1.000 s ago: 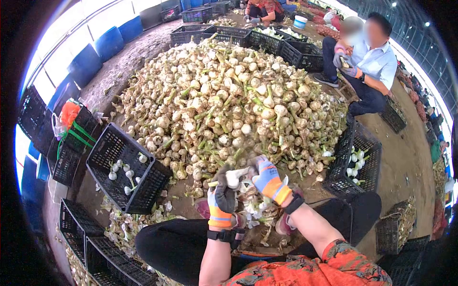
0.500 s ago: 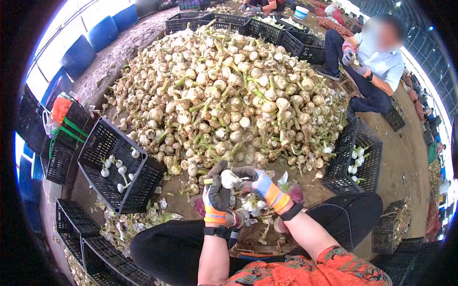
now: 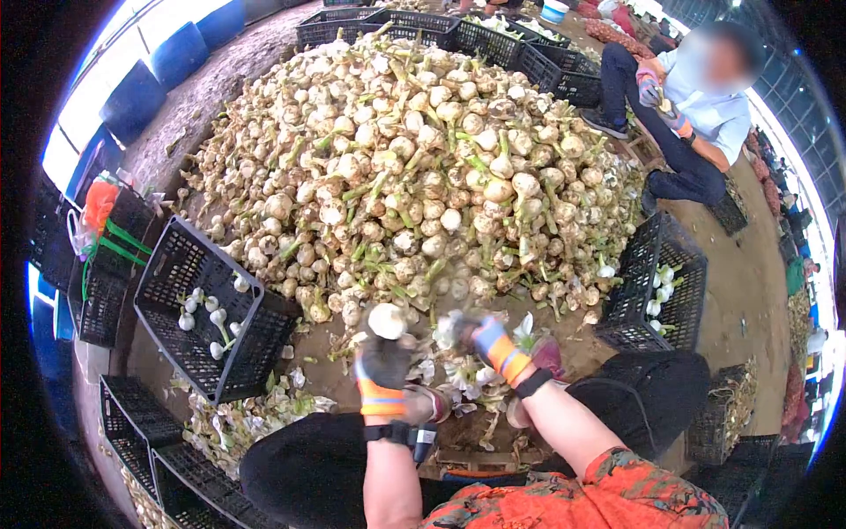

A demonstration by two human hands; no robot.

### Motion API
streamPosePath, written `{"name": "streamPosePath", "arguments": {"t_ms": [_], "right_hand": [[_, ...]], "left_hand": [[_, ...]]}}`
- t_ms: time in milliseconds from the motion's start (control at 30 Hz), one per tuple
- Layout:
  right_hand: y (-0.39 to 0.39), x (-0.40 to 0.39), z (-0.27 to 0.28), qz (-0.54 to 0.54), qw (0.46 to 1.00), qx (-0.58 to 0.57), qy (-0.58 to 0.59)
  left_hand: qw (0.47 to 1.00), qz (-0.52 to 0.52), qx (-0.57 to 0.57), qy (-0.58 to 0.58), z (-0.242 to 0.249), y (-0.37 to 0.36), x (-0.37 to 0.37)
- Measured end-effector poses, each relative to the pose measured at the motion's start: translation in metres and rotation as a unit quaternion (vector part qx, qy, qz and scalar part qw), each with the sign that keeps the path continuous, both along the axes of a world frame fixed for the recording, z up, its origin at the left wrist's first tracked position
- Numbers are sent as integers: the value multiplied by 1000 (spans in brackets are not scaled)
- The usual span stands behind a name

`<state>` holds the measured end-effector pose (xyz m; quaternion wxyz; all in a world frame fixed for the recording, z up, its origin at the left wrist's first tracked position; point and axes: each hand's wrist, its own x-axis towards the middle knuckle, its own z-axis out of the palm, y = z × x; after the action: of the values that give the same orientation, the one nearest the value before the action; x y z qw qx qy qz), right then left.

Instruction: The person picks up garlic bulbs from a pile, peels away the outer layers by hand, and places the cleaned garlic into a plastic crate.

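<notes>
A clean white garlic bulb [image 3: 387,321] is in my left hand [image 3: 384,366], which wears a dark glove with an orange cuff. To its right, my right hand [image 3: 480,336], gloved the same way, is apart from the bulb; its fingers are smeared by motion, with whitish peel at their tips. Both hands are over loose garlic skins [image 3: 463,375] between my legs. Beyond them rises a large heap of unpeeled garlic [image 3: 414,167] with green stems.
A tilted black crate [image 3: 198,309] with several white bulbs stands at the left, another crate [image 3: 656,286] with bulbs at the right. More crates [image 3: 414,26] line the heap's far side. A person [image 3: 705,115] sits at the upper right, holding something small.
My hands have moved apart. The bulb, held between both hands before, has gone up and left with my left hand. The view has shifted slightly.
</notes>
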<state>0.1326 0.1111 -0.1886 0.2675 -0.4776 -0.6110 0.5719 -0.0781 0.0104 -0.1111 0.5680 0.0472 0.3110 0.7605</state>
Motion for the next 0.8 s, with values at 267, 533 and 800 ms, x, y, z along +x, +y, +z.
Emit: {"name": "streamPosePath", "arguments": {"t_ms": [267,533,800], "right_hand": [[57,4,49,-18,878,201,-435],[108,9,-12,21,884,60,-464],[23,-15,122,114,854,-363,356]], "left_hand": [[958,206,184,-70,93,0,-62],[994,92,-44,40,59,21,13],[961,-33,-3,276,59,27,61]]}}
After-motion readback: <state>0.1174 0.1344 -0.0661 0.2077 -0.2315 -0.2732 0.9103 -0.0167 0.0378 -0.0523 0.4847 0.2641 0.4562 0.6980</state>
